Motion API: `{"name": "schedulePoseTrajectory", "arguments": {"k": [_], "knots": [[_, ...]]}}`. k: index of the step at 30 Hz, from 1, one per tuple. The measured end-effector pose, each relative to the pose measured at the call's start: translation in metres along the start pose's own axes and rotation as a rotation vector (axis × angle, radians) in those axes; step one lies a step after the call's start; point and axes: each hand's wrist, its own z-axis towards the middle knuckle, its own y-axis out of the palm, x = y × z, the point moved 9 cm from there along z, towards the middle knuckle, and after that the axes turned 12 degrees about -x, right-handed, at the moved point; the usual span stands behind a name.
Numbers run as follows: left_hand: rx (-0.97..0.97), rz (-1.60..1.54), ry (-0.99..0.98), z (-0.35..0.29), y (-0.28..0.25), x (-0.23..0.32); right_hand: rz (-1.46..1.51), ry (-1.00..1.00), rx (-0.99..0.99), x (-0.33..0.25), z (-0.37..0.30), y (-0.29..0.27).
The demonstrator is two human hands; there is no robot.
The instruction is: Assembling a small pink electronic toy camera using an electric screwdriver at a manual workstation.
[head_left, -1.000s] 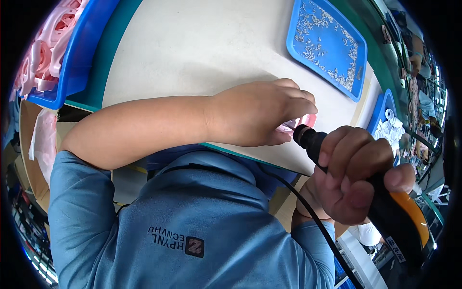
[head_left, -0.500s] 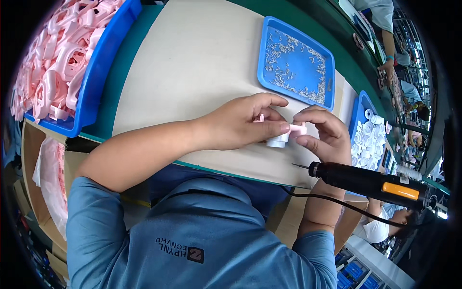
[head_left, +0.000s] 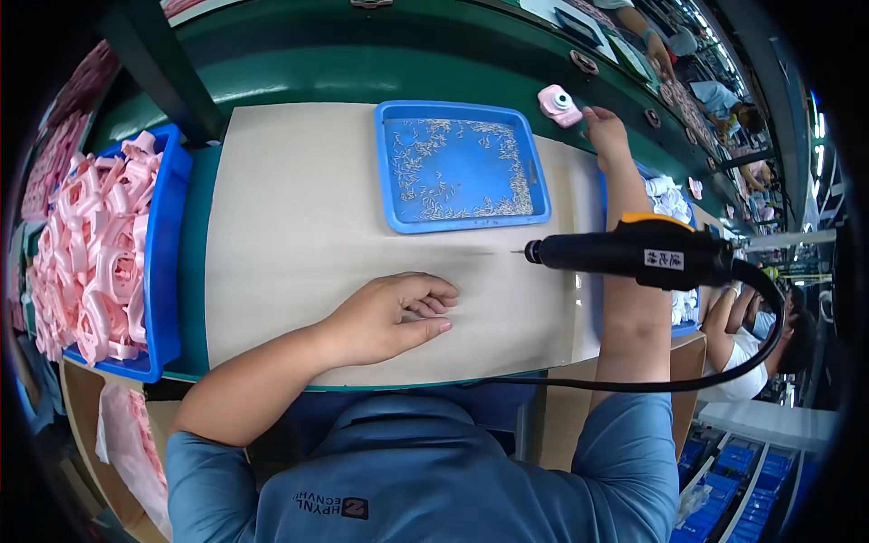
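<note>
My left hand rests on the beige mat near the table's front edge, fingers loosely curled with nothing in them. My right arm stretches far forward to the right. My right hand lies at the mat's far edge, its fingertips right beside a small pink camera-shaped piece on the green belt. I cannot tell whether they touch it. A black and orange electric screwdriver hangs free over my right forearm with its bit pointing left and its cable looping down to the right.
A blue tray of small screws sits at the mat's far side. A blue bin heaped with pink plastic shells stands at the left. A blue bin of white parts is at the right. Other people work at the upper right.
My right hand let go of the screwdriver, which now hangs free. Both hands left the small piece held in front; the right reached far forward to the belt, the left lies empty.
</note>
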Motion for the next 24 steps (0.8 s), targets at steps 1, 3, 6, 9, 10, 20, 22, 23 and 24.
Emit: {"name": "schedulePoseTrajectory", "arguments": {"k": [1, 3, 6, 9, 10, 20, 22, 23, 24], "knots": [[-0.006, -0.016, 0.021, 0.001, 0.001, 0.001, -0.425, -0.133, 0.195, -0.022, -0.003, -0.019], [0.001, -0.011, 0.016, -0.004, 0.0, 0.0, -0.856, -0.241, 0.383, -0.045, -0.02, -0.032], [0.024, 0.048, 0.008, -0.004, -0.001, 0.005, -0.469, -0.482, 0.223, -0.073, -0.044, -0.071], [0.013, 0.121, 0.006, -0.002, 0.0, 0.011, -0.575, -0.299, -0.026, -0.036, -0.049, -0.12], [0.025, 0.131, -0.012, -0.003, -0.001, 0.01, -0.647, -0.256, -0.155, -0.016, -0.044, -0.126], [0.101, 0.254, 0.197, -0.008, -0.001, 0.012, -0.517, -0.555, -0.64, -0.018, -0.119, -0.046], [0.136, 0.308, 0.207, -0.017, 0.003, 0.02, -0.685, -0.42, -0.417, 0.0, -0.101, -0.09], [0.15, 0.355, 0.205, -0.022, 0.005, 0.026, -0.722, -0.373, -0.353, 0.007, -0.094, -0.1], [0.177, 0.362, 0.195, -0.035, 0.0, 0.036, -0.734, -0.353, -0.323, 0.012, -0.087, -0.1]]}}
